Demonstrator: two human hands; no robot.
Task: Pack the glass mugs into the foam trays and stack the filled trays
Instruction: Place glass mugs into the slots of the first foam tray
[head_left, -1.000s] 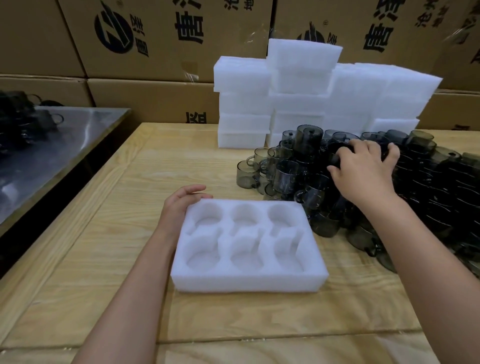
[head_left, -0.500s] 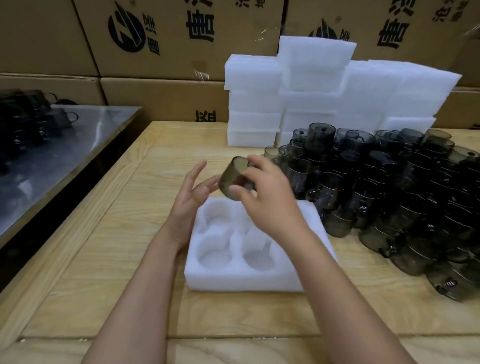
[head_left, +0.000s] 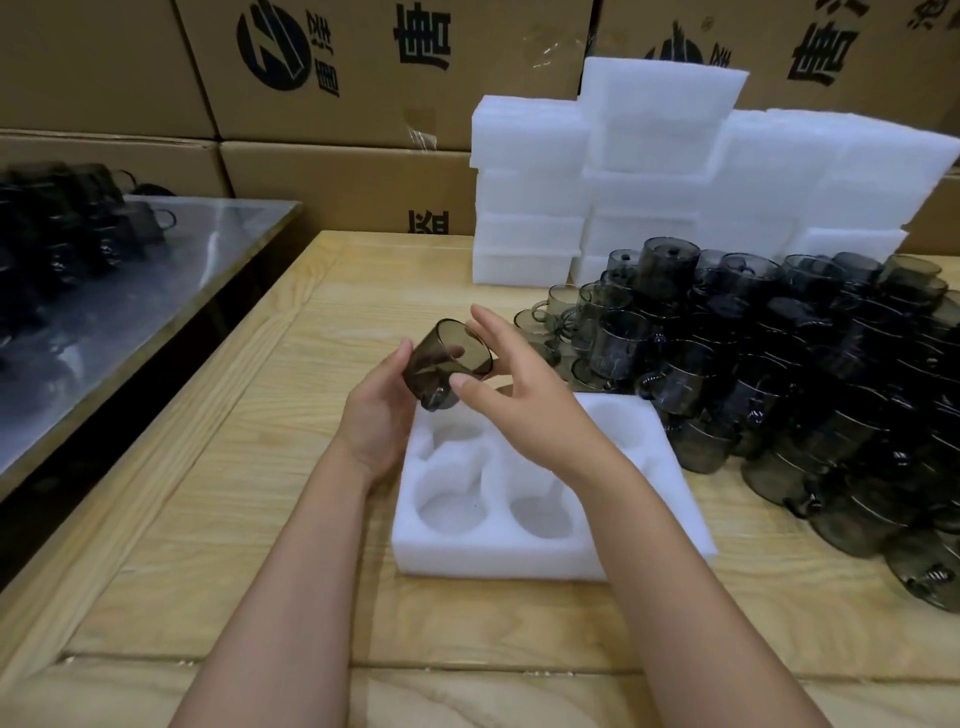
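A smoky dark glass mug hangs tilted above the far left corner of a white foam tray, its handle pointing down. My left hand cups the mug from the left and below, thumb on its side. My right hand is at the mug's right side with straight fingers behind the rim and the thumb tip against the glass. The tray's round pockets that show hold nothing; my right arm covers part of it. A large heap of the same mugs lies to the right of the tray.
White foam trays are stacked at the back of the wooden table. Cardboard boxes form a wall behind. A metal-topped table at the left carries more dark mugs.
My right hand took a mug from the heap and brought it over the tray. My left hand left the tray's edge and now cups the mug, while the right hand's fingers have straightened.
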